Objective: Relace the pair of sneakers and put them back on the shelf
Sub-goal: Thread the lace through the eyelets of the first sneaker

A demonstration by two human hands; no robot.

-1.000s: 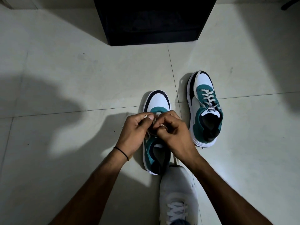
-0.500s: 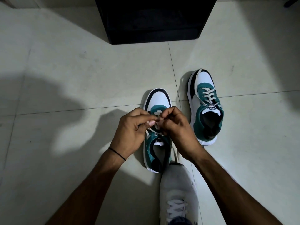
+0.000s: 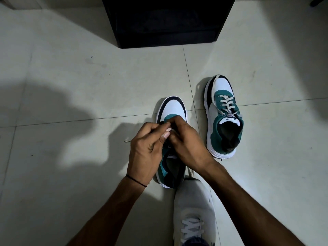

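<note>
Two white, teal and black sneakers stand on the tiled floor, toes pointing away from me. The left sneaker (image 3: 173, 110) lies under both hands. My left hand (image 3: 147, 148) and my right hand (image 3: 186, 141) meet over its eyelets, fingertips pinched on its white lace (image 3: 167, 130), most of which is hidden. One lace end (image 3: 190, 172) trails by the heel. The right sneaker (image 3: 224, 118) stands apart to the right, its white lace crossed through the eyelets.
A black shelf unit (image 3: 166, 22) stands on the floor straight ahead, past the sneakers. My own foot in a grey shoe (image 3: 193, 206) rests just behind the left sneaker's heel. A small scrap (image 3: 127, 141) lies on the tiles left of my hands.
Both hands have crept forward along the left sneaker, from the middle eyelets toward the toe end, still pinching the lace. The right sneaker has not moved.
</note>
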